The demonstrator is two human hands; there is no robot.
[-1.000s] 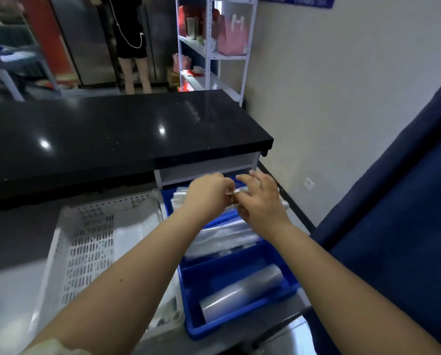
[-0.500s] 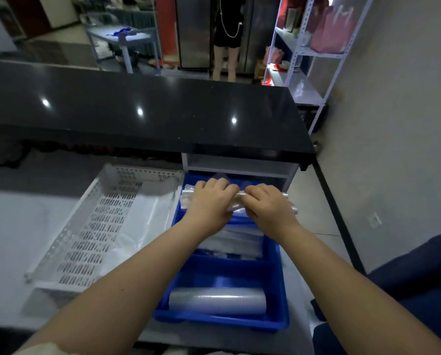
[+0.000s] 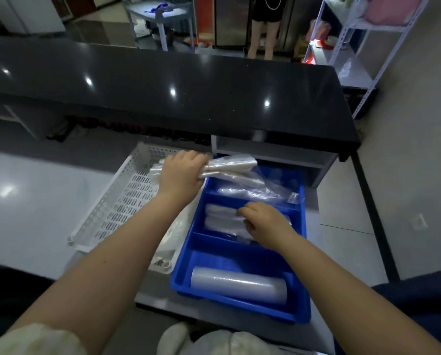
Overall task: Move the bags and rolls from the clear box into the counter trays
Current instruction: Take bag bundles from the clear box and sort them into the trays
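Note:
A blue divided tray (image 3: 307, 301) sits on the counter in front of me. My left hand (image 3: 179, 174) grips a rolled bundle of clear plastic bags (image 3: 229, 166) above the tray's far compartment, at its left rim. My right hand (image 3: 265, 222) rests with fingers apart on a stack of folded clear bags (image 3: 220, 220) in the middle compartment. A clear plastic roll (image 3: 238, 285) lies in the near compartment. Loose clear bags (image 3: 260, 193) fill the far compartment. The clear box is not in view.
A white perforated tray (image 3: 117, 203) stands left of the blue tray, with clear plastic along its right side. A raised black countertop (image 3: 163, 88) runs across behind both trays. A white shelf unit (image 3: 355, 47) and a standing person (image 3: 265, 24) are beyond it.
My right hand let go of the rolled bundle and dropped onto the folded bags in the middle compartment. My left hand keeps the bundle and has shifted left.

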